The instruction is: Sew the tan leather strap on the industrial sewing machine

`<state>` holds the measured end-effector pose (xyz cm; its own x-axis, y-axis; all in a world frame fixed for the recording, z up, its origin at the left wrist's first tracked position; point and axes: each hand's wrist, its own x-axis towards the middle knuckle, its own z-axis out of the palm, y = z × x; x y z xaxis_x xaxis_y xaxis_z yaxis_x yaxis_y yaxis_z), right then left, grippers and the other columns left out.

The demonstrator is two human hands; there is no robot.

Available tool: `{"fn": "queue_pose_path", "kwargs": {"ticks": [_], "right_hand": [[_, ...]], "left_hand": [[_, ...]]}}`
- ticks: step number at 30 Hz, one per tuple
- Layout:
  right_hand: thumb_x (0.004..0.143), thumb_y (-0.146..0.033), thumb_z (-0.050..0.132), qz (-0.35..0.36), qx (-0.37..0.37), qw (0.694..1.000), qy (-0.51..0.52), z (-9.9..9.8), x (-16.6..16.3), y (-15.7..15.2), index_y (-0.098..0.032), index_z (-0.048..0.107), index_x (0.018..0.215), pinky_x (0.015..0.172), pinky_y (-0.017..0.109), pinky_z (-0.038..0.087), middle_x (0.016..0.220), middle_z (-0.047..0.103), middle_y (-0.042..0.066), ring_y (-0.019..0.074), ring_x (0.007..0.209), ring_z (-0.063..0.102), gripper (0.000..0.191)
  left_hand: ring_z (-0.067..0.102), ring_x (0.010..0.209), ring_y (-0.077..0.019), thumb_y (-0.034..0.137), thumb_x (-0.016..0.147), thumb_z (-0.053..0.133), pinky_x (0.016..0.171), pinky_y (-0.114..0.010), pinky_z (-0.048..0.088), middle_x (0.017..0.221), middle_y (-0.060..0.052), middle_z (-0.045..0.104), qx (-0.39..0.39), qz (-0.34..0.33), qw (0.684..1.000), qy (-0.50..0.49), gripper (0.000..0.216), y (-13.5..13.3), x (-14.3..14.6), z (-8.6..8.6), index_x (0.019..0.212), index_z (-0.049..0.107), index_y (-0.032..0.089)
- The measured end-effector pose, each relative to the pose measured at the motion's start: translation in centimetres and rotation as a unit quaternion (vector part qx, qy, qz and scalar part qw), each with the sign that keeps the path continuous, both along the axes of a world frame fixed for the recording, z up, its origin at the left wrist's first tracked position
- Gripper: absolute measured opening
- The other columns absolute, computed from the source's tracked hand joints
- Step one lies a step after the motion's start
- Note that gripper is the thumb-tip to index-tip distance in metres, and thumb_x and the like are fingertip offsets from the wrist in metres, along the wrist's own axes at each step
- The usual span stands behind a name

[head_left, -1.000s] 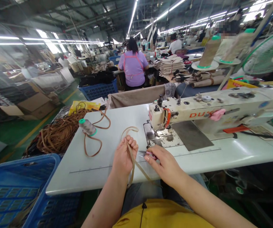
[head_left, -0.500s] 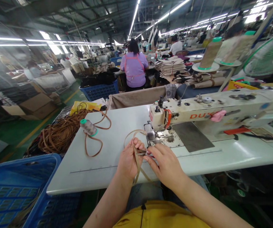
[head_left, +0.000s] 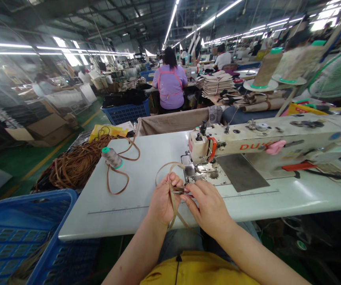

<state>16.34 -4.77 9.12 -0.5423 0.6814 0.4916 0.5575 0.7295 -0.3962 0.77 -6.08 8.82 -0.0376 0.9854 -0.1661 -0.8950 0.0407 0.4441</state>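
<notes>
My left hand (head_left: 162,202) is closed on a narrow tan strap (head_left: 173,202), pinched between thumb and fingers. The strap's ends hang over the table's front edge, and another part curves behind the hand toward the sewing machine (head_left: 206,148). My right hand (head_left: 207,204) is closed round small metal snips (head_left: 179,191), mostly hidden by its fingers. Their thin blades point left and meet the strap at my left fingers. Whether they cut into it cannot be made out. Both hands are just in front of the needle area, above the white tabletop (head_left: 123,209).
A grey thread cone (head_left: 112,158) stands at the left beside brown cord loops (head_left: 118,193). Brown straps (head_left: 72,162) are heaped past the table's left edge. A blue basket (head_left: 66,202) is at the lower left. A co-worker in purple (head_left: 170,87) sits ahead, facing away.
The whole view has shifted slightly. Both hands hold nearly the same pose at the strap, with the snips' blades showing a little more plainly across it.
</notes>
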Motion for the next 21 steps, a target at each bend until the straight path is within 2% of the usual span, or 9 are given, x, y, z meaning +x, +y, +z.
{"fn": "queue_pose_path", "kwargs": {"ticks": [6,8,11,15,18,21], "right_hand": [[0.109,-0.039,0.048,0.002,0.009,1.000,0.006,-0.2,0.1,-0.1,-0.021,0.067,0.103,0.079,0.038,0.043,0.093,0.064,0.009,0.0250,0.088,0.057,0.026],[0.109,-0.040,0.048,0.014,-0.015,0.999,0.028,-0.3,0.1,0.0,-0.021,0.067,0.103,0.080,0.038,0.044,0.094,0.065,0.008,0.0245,0.089,0.058,0.027],[0.108,-0.044,0.049,0.056,-0.122,0.985,0.104,-0.8,0.0,0.3,-0.022,0.064,0.100,0.079,0.035,0.046,0.092,0.065,0.006,0.0219,0.087,0.059,0.028],[0.105,-0.060,0.049,0.077,-0.313,0.918,0.232,-1.5,-0.2,0.9,-0.023,0.060,0.091,0.071,0.029,0.047,0.081,0.060,0.001,0.0183,0.078,0.057,0.041],[0.102,-0.068,0.050,0.068,-0.355,0.887,0.287,-1.6,-0.1,1.2,-0.023,0.057,0.086,0.071,0.029,0.046,0.077,0.054,-0.001,0.0175,0.076,0.053,0.048],[0.100,-0.069,0.051,0.046,-0.343,0.897,0.276,-1.8,0.2,1.1,-0.023,0.056,0.083,0.067,0.028,0.042,0.074,0.049,-0.003,0.0166,0.072,0.049,0.049]], "left_hand": [[0.050,0.070,-0.0115,0.013,0.089,0.074,0.071,-0.023,0.049,0.076,0.004,0.046,0.004,-0.008,1.000,0.003,0.020,-0.1,0.4,0.0,0.083,0.056,0.019],[0.050,0.069,-0.0111,0.011,0.086,0.075,0.070,-0.022,0.049,0.076,0.004,0.046,-0.003,-0.011,1.000,0.006,0.021,-0.1,0.6,0.0,0.082,0.056,0.019],[0.048,0.067,-0.0106,0.012,0.083,0.078,0.068,-0.022,0.048,0.074,0.004,0.045,-0.013,-0.017,1.000,0.010,0.023,-0.1,0.8,-0.2,0.080,0.056,0.019],[0.050,0.068,-0.0098,0.010,0.082,0.078,0.069,-0.020,0.050,0.074,0.004,0.046,-0.019,-0.013,1.000,0.010,0.023,-0.1,0.8,-0.5,0.081,0.057,0.018],[0.051,0.069,-0.0090,0.007,0.085,0.074,0.072,-0.019,0.051,0.076,0.003,0.048,-0.025,0.003,1.000,0.008,0.020,0.0,0.7,-0.6,0.082,0.057,0.018],[0.051,0.070,-0.0085,0.007,0.088,0.072,0.071,-0.018,0.050,0.080,0.002,0.049,-0.028,0.017,0.999,0.011,0.017,0.1,0.6,-0.6,0.082,0.059,0.017]]}}
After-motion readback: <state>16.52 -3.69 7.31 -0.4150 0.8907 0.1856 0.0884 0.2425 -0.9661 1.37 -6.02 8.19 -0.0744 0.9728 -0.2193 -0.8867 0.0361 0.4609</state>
